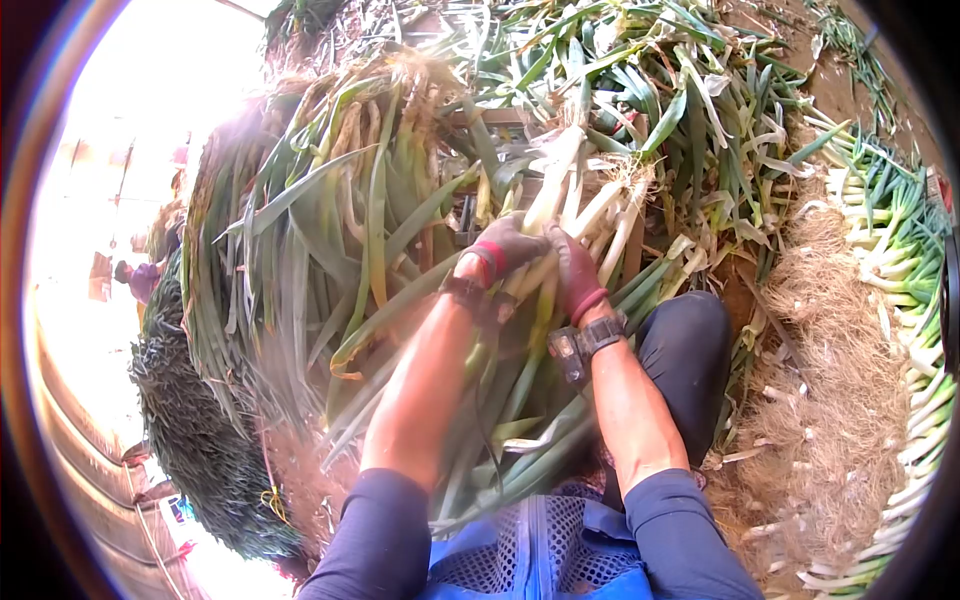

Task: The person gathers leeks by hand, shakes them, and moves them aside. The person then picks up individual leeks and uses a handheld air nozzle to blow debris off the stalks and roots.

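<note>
Both my hands wear dark reddish gloves and come together over a bunch of long green onions (600, 212) with pale stalks and stringy roots. My left hand (512, 243) is closed around the pale stalk of a green onion (555, 180) that points away from me. Right beside it, my right hand (575, 268) is closed on the stalks of the bunch, its thumb side close to the left fingers. The long green leaves (530, 370) trail back under my forearms towards my lap. Part of what my fingers grip is hidden by the gloves.
A large heap of untrimmed green onions (290, 240) rises on my left. More leaves (640, 90) lie scattered ahead. Root trimmings (830, 370) cover the ground at right, beside a row of cleaned green onions (905, 270). A dark bundle (195, 420) stands at far left, near another person (140, 278).
</note>
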